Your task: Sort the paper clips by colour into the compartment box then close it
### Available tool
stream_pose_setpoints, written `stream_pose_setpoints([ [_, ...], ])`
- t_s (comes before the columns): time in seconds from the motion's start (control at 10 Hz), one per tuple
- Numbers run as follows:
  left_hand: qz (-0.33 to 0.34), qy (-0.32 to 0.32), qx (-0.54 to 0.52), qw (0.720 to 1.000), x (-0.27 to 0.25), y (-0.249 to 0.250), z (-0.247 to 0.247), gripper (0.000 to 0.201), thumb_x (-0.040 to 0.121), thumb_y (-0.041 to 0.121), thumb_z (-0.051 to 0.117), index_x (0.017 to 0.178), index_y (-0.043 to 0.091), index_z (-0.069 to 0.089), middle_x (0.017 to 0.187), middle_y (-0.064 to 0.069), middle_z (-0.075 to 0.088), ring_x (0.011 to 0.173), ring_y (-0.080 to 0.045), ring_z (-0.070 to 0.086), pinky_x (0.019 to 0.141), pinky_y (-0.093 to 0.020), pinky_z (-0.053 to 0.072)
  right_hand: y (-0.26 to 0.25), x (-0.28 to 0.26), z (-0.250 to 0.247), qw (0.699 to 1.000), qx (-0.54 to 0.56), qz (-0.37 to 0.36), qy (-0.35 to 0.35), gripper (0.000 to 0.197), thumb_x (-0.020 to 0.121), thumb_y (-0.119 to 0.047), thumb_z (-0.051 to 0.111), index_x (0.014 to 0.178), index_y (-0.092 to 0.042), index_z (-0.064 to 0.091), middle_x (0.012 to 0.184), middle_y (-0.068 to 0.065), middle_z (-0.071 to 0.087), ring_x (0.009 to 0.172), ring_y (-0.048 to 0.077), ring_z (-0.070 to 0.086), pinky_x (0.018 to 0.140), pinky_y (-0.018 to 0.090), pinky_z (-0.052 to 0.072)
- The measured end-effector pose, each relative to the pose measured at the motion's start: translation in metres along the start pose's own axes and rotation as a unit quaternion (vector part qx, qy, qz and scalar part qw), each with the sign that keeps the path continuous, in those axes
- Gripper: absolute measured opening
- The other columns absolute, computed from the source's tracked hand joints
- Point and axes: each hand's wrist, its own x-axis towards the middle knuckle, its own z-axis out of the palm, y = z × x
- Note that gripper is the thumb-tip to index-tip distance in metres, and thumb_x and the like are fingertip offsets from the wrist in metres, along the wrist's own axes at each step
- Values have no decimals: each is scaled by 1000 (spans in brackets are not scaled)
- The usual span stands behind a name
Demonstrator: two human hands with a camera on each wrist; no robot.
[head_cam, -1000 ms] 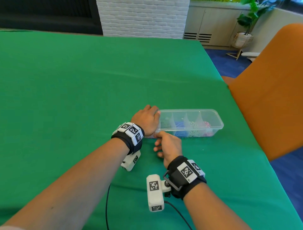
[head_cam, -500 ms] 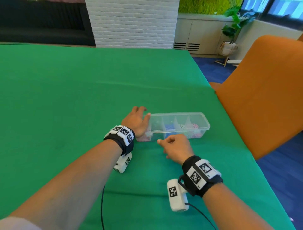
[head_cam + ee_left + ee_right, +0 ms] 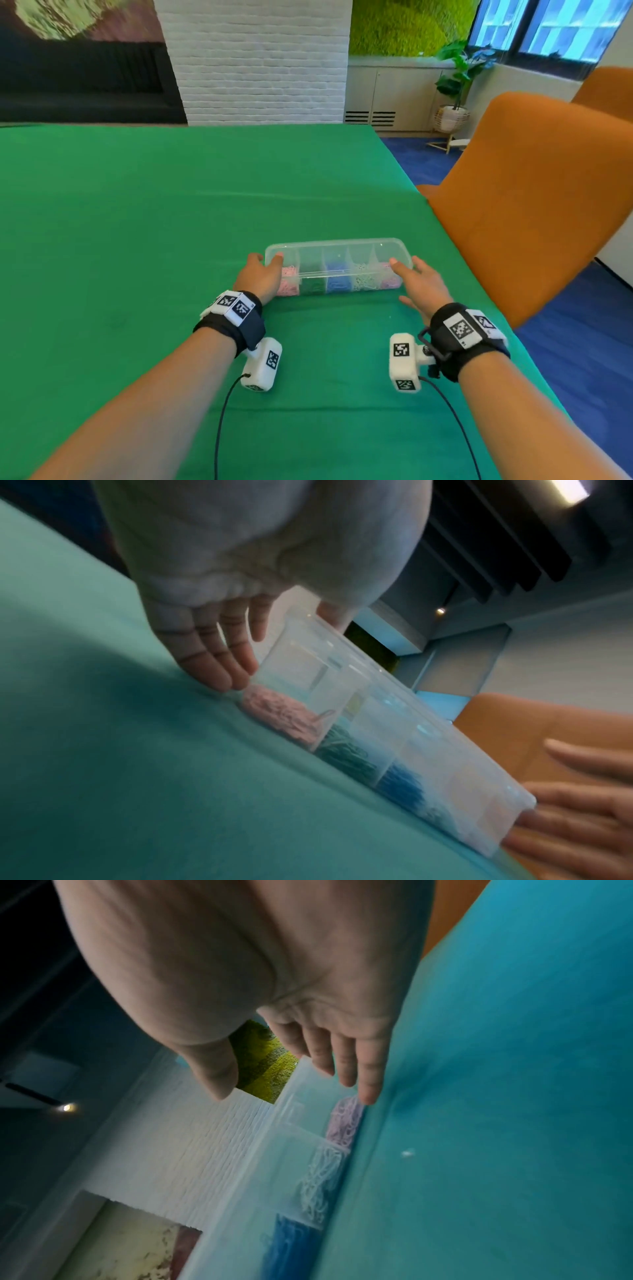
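A clear compartment box (image 3: 342, 255) lies crosswise on the green table (image 3: 154, 222) with its clear lid on top. Through the wall I see pink clips (image 3: 287, 286), green clips (image 3: 312, 286), blue clips (image 3: 337, 284), white clips (image 3: 364, 282) and lilac clips (image 3: 388, 279), each colour in its own compartment. My left hand (image 3: 262, 275) is at the box's left end, its straight fingers (image 3: 219, 666) against the end wall and the thumb over the lid. At the right end my right hand (image 3: 416, 284) has its fingers (image 3: 368, 1080) stretched out and the thumb at the lid's corner.
An orange chair (image 3: 531, 205) stands close to the table's right edge, just beyond the box. Black cables (image 3: 222, 411) from the wrist cameras trail over the cloth near me. A small white speck (image 3: 407, 1153) lies on the cloth in front of the box.
My right hand has gone from the box's front, fingers curled, to its right end and spread out. The left hand has stayed at the left end.
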Motion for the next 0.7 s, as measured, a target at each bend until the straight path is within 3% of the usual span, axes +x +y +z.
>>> stream_pose_setpoints([
  [0.1,-5,-28,-82,996,-13,-11,0,63,101,49,44,149,10,32,150,-12,43,133,-30,46,112,-42,34,11,-6,2,1000,-7,-11,-28,64,94,-19,64,149,-8,32,129,-6,50,123,17,50,112,46,38],
  [0.2,14,-40,-114,993,-28,-12,-1,60,102,45,43,151,12,29,148,-11,46,130,-26,48,111,-40,33,18,-6,2,998,-52,-25,-34,79,89,-26,72,152,-12,27,136,-5,46,124,17,48,110,40,39],
  [0.3,16,-41,-143,989,-33,-12,-2,59,103,44,40,153,14,28,148,-9,46,128,-20,47,109,-36,31,28,1,-1,996,-60,-52,-35,60,89,-22,72,140,-15,40,127,-6,55,112,14,55,96,26,39],
  [0.4,21,-43,-172,984,-36,-12,-1,56,102,45,38,151,19,32,145,0,49,124,-13,45,108,-34,30,41,7,0,997,-38,-56,-48,80,86,-24,75,151,-20,28,144,-7,50,127,14,52,107,40,43],
  [0.5,30,-64,-202,977,-38,-18,3,40,102,42,40,141,34,40,125,21,53,120,-5,45,102,-28,30,55,15,7,995,-36,-74,-50,99,84,-24,77,158,-25,11,150,-16,38,135,6,42,115,45,35],
  [0.6,29,-74,-220,972,-28,-20,-3,43,98,44,44,140,47,36,122,33,47,124,2,43,105,-31,28,58,17,12,993,-50,-83,-68,105,85,-23,76,158,-31,0,146,-24,33,130,-8,41,114,28,30],
  [0.7,19,-121,-224,967,-31,-22,-10,54,93,40,51,136,58,25,125,47,36,115,26,38,105,-19,28,53,4,16,995,-40,-45,-82,110,84,-15,76,156,-36,-5,148,-23,27,112,-22,48,98,12,35],
])
